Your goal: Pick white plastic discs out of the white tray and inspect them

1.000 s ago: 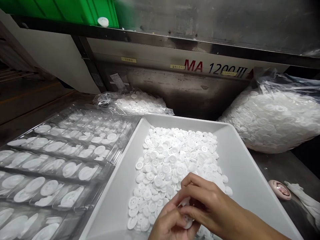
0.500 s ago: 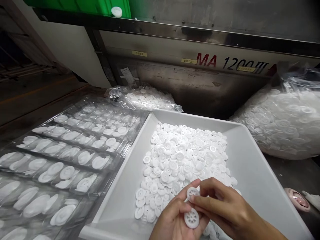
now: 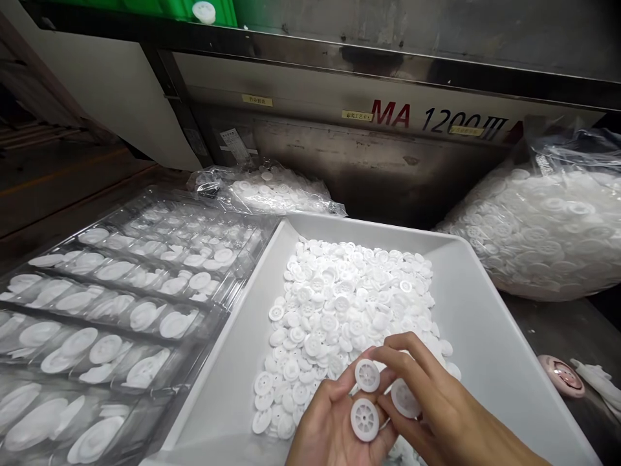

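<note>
A white tray (image 3: pixel 490 336) holds a heap of small white plastic wheels (image 3: pixel 349 304). Over its near edge, my left hand (image 3: pixel 327 430) lies palm up with two spoked white wheels on its fingers, one (image 3: pixel 365 419) lower and one (image 3: pixel 367 375) at the fingertips. My right hand (image 3: pixel 436 408) comes in from the right, its fingers pinching a third white wheel (image 3: pixel 405 397) and touching the upper wheel.
Clear plastic blister trays (image 3: pixel 111 304) filled with white discs lie to the left. Plastic bags of white wheels sit behind the tray (image 3: pixel 272 191) and at the right (image 3: pixel 543 226). A machine front marked MA 1200 (image 3: pixel 436 120) stands behind. A pink round object (image 3: pixel 561 374) lies at the right.
My hands rose from the heap and spread apart. Wheels that were hidden in my fingers now show: two on my left hand, a third pinched in my right.
</note>
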### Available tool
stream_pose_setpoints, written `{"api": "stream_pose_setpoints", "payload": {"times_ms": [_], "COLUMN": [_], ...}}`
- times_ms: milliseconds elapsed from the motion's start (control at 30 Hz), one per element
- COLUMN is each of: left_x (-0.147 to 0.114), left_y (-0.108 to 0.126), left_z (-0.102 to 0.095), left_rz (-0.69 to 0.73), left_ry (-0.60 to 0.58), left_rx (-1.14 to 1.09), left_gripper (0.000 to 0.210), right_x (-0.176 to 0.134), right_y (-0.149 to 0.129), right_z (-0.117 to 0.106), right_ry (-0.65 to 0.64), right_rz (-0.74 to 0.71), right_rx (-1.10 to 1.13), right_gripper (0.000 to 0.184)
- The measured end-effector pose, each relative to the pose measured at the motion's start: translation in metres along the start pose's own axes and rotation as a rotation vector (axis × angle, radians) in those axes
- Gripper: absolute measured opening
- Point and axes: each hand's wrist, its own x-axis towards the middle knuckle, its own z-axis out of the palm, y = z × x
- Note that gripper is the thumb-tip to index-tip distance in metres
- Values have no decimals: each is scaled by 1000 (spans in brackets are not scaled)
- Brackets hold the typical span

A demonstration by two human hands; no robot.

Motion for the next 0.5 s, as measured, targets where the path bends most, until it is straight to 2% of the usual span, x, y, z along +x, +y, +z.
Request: {"api": "stream_pose_setpoints", "payload": {"times_ms": [133, 267, 400, 500], "left_x": [1, -2, -6, -7], "left_y": [0, 1, 5, 7], "left_z": [-1, -1, 3, 5], "left_rz": [6, 12, 20, 28], "left_ry": [25, 53, 112, 143], "left_rx": [-11, 15, 76, 125], "left_gripper": [65, 63, 58, 55], "right_x": [-1, -6, -12, -21], "right_y": [4, 6, 7, 11], "right_z": [-1, -6, -12, -16], "right_ry": [-18, 13, 18, 47], "right_rz": [-11, -49, 43, 165], "right_rx": [-5, 11, 66, 216], "right_gripper": [27, 30, 27, 24]}}
